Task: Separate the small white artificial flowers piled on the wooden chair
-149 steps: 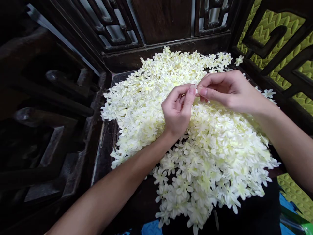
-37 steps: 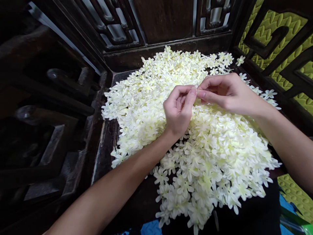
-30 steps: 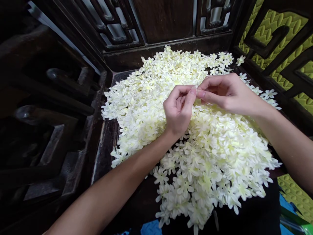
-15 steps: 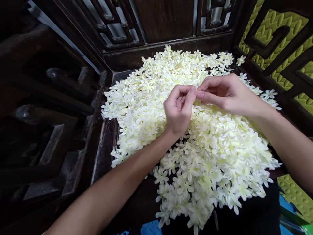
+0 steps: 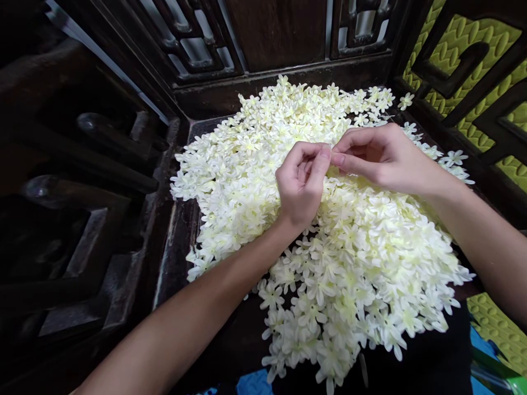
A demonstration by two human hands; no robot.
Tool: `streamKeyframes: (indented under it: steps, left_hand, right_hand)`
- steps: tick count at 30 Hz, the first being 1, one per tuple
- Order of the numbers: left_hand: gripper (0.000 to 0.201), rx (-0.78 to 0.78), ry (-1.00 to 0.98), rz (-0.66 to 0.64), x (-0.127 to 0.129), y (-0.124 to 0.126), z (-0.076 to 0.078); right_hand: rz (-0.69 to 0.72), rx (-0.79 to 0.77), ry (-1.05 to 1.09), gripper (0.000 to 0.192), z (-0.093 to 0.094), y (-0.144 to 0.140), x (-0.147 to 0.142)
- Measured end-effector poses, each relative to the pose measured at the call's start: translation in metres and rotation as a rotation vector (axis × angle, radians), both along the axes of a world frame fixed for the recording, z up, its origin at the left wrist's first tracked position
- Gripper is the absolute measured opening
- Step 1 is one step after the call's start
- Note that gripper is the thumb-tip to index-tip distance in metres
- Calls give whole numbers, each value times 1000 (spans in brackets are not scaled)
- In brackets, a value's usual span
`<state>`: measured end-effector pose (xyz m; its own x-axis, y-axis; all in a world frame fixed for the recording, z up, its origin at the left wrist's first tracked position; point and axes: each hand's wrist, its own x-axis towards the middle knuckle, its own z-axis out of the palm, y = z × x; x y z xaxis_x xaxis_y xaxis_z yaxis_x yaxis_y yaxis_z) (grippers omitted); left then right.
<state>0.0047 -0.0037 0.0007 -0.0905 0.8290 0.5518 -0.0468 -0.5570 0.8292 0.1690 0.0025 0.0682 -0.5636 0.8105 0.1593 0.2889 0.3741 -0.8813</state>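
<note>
A broad heap of white-yellow artificial flowers (image 5: 239, 192) covers the dark wooden seat. Above its middle, my left hand (image 5: 302, 181) pinches thumb against forefinger, the other fingers curled in. My right hand (image 5: 376, 159) meets it from the right, also pinching, and the fingertips of both hands touch or nearly touch. Whatever lies between the tips is too small and too covered to make out. A nearer cluster of the flowers (image 5: 349, 285) spreads below the hands, over dark cloth at the front.
Dark carved wood stands on three sides: a back panel (image 5: 280, 35), a left armrest (image 5: 86, 219) and a right armrest (image 5: 457, 71). Yellow textured matting (image 5: 498, 329) shows at the right, with a green object (image 5: 516, 384) in the lower right corner. One loose flower (image 5: 405, 101) lies by the right armrest.
</note>
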Motion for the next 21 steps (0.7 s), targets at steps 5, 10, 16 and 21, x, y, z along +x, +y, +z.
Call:
streamKeyframes:
  steps: [5, 10, 16, 21]
  left_hand:
    - [21, -10, 9, 4, 0, 0, -1]
    - [19, 1, -20, -10, 0, 1, -1]
    - [17, 14, -33, -24, 0, 0, 1]
    - [17, 17, -31, -21, 0, 1, 0]
  right_hand:
    - [-12, 16, 2, 20, 1, -1, -1]
    - [-16, 11, -14, 20, 3, -1, -3]
    - [0, 11, 5, 22, 2, 0, -2]
    - [-8, 11, 7, 22, 1, 0, -2]
